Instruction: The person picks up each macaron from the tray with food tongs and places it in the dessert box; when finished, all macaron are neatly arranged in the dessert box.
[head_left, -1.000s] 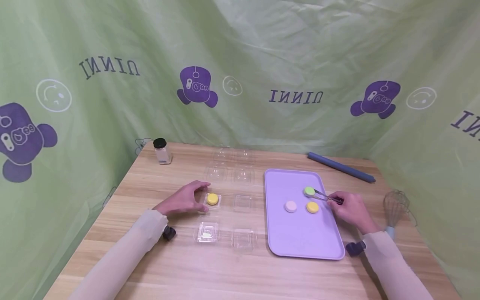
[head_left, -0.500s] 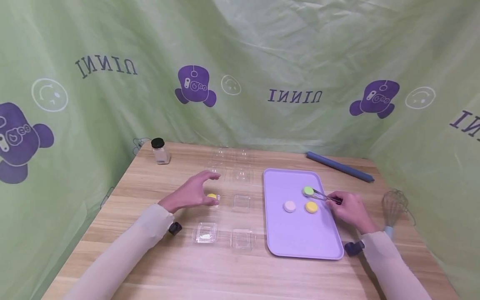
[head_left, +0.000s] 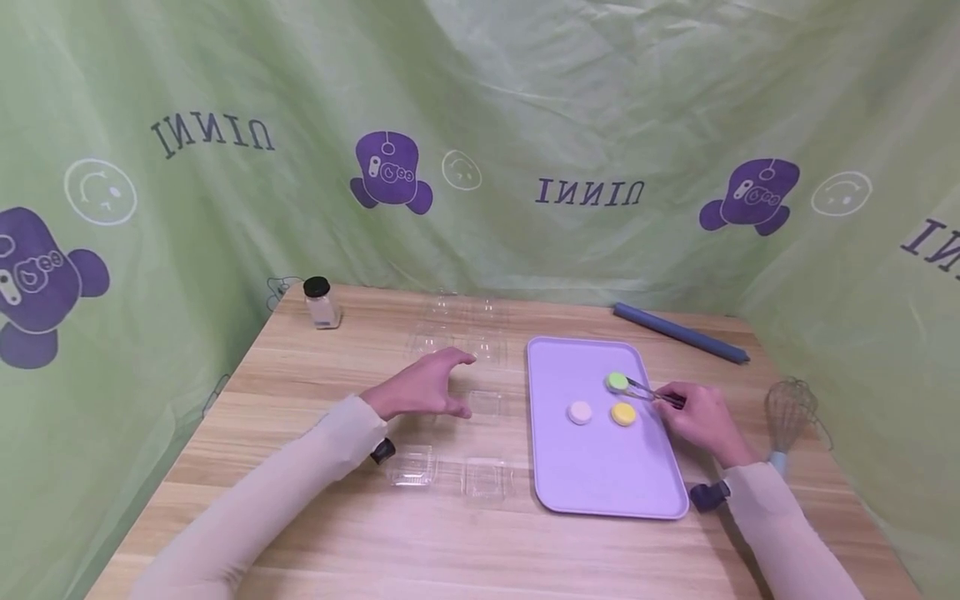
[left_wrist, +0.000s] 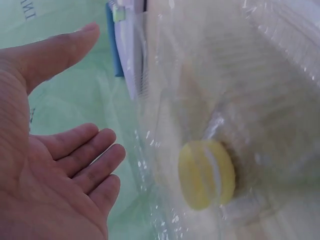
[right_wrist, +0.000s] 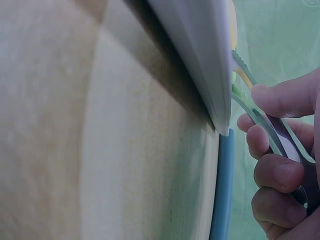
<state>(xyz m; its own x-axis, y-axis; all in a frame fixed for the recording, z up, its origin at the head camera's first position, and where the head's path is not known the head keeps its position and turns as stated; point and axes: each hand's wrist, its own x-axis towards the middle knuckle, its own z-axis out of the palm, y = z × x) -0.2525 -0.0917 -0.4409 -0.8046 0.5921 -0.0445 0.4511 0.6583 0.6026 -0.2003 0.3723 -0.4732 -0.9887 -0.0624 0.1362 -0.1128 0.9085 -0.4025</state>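
My left hand (head_left: 422,386) reaches over the clear plastic containers, thumb and fingers spread with nothing between them. Its fingertips come right up to a clear container (head_left: 486,405) in the head view. Beside the palm, the left wrist view shows a yellow macaron (left_wrist: 206,175) in a clear container; the hand hides it from the head camera. At the lilac tray's (head_left: 592,483) right edge my right hand (head_left: 697,418) grips metal tongs (right_wrist: 280,135), whose tips stand around a green macaron (head_left: 617,382). A pink macaron (head_left: 580,412) and another yellow macaron (head_left: 623,414) lie on the tray.
Two more clear containers, a front-left one (head_left: 412,467) and a front-right one (head_left: 486,478), lie nearer me. Clear lids (head_left: 487,346) extend toward the back. A black-capped jar (head_left: 322,305) stands back left, a blue rod (head_left: 681,333) back right, a whisk (head_left: 787,417) far right.
My left hand has moved right, from around the yellow macaron toward the neighbouring clear container, fingers still apart. The right hand, tongs and green macaron have stayed in place.
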